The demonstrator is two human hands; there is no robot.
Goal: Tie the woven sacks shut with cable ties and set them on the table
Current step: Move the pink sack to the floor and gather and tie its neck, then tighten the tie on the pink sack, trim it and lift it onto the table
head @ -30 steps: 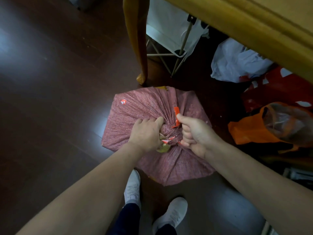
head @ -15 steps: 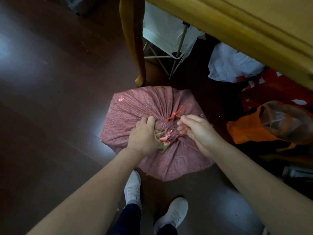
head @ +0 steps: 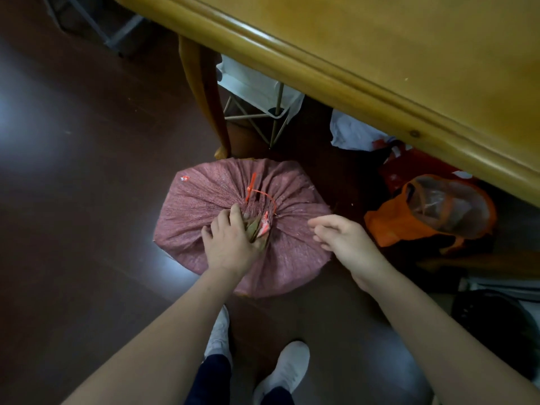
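Dark floor (head: pixel 87 200) beside the wooden table (head: pixel 380 68) carries the pink woven sack (head: pixel 204 200), with a red cable tie (head: pixel 264 195) looped at its gathered neck. My left hand (head: pixel 230 244) grips this neck; my right hand (head: pixel 344 241) hangs near the sack, fingers relaxed, holding nothing.

Dark brown glossy wood floor (head: pixel 73 200), pale glare patches on it. At the far side, white fabric folding stool (head: pixel 254 86) on thin crossed metal legs (head: pixel 276 121). To the right, crumpled white plastic bag (head: pixel 350 133), red plastic bag with white marks (head: pixel 409 168) just beside it, orange plastic bag (head: pixel 388 226) holding crumpled clear film (head: pixel 447 203). Along the bottom edge, pair of white sneakers (head: pixel 286 366)
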